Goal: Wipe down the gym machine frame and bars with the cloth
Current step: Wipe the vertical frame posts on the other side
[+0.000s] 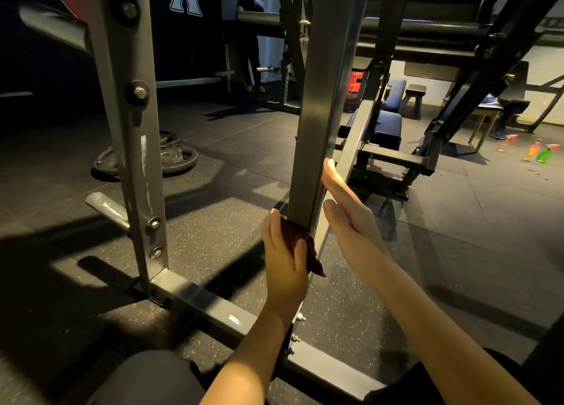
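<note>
1. Left hand (285, 258): I read it as gripping the cloth (312, 252), with the thumb laid over the fabric and the fingers extended upward on the left side. The cloth is dark brown and bunched. It is pressed against the lower section of the grey square upright post (323, 114), and one corner hangs free below the hand.

2. Right hand (346, 212): flat, fingers straight and together, holding nothing. It lies along the right edge of the same post, just above the cloth. The fingertips appear to touch the metal, but I cannot confirm contact along the whole palm.

3. Frame: the post meets a grey base rail (213, 310) on the floor, fixed with bolts behind my left wrist. A second upright (134, 130), bolted and marked with pale streaks, stands on the rail to the left.

4. Surroundings: black weight plates (171, 157) lie flat on the speckled rubber floor (213, 227) behind the second upright. A padded bench (386, 130) sits beyond the post. Spray bottles (543, 154) stand on the floor at far right. A person (250, 38) stands in the far background.
</note>
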Action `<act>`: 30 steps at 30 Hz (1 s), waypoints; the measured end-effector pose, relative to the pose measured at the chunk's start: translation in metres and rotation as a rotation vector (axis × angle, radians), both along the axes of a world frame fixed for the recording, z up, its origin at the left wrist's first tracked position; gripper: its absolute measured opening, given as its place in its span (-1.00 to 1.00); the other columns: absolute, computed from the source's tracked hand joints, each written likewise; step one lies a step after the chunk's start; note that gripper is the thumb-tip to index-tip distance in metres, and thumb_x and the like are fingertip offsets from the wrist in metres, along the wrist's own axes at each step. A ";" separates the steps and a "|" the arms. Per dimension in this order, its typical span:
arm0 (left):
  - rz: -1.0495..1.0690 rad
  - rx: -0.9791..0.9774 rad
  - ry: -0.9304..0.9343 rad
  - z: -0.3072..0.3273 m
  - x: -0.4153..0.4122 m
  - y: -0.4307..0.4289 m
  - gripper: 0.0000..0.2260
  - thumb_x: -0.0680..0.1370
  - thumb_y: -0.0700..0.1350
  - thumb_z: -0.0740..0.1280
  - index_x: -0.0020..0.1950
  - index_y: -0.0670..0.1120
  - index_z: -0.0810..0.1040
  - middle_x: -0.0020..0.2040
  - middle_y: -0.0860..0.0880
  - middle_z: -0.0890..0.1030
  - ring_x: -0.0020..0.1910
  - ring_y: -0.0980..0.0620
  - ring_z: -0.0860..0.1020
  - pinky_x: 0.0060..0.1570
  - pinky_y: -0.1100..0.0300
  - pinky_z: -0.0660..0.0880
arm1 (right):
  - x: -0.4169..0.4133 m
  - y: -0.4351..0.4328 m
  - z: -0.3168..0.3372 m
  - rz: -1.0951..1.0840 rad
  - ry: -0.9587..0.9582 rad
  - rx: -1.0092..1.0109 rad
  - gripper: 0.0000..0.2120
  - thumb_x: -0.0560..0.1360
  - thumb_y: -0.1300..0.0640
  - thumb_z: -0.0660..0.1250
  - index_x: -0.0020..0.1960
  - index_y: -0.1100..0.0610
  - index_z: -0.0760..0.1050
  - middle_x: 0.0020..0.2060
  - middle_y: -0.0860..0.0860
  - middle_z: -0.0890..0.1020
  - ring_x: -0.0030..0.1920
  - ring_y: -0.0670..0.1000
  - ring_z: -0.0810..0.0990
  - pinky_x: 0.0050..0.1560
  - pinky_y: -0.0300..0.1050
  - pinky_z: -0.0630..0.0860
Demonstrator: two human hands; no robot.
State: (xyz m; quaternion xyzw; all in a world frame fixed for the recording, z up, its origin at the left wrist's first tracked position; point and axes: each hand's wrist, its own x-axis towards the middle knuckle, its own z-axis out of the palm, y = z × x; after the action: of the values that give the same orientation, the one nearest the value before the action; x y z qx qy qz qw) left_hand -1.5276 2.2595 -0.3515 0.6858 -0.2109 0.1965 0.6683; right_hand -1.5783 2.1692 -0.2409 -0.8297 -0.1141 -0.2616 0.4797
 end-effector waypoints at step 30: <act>-0.169 -0.165 0.113 0.017 0.008 0.008 -0.64 0.64 0.08 0.13 0.39 -0.02 0.29 0.16 0.03 0.52 0.13 0.13 0.56 0.11 0.20 0.53 | -0.002 0.001 -0.022 -0.033 -0.017 -0.076 -0.55 0.55 0.07 0.13 0.36 -0.27 0.14 -0.32 -0.13 0.35 -0.20 -0.34 0.29 -0.27 -0.48 0.36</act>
State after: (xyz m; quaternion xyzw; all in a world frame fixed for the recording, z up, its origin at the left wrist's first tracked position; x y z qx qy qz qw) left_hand -1.5200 2.2676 -0.3340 0.6181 -0.2131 0.1174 0.7475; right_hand -1.5804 2.1703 -0.2630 -0.8469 -0.1142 -0.2721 0.4424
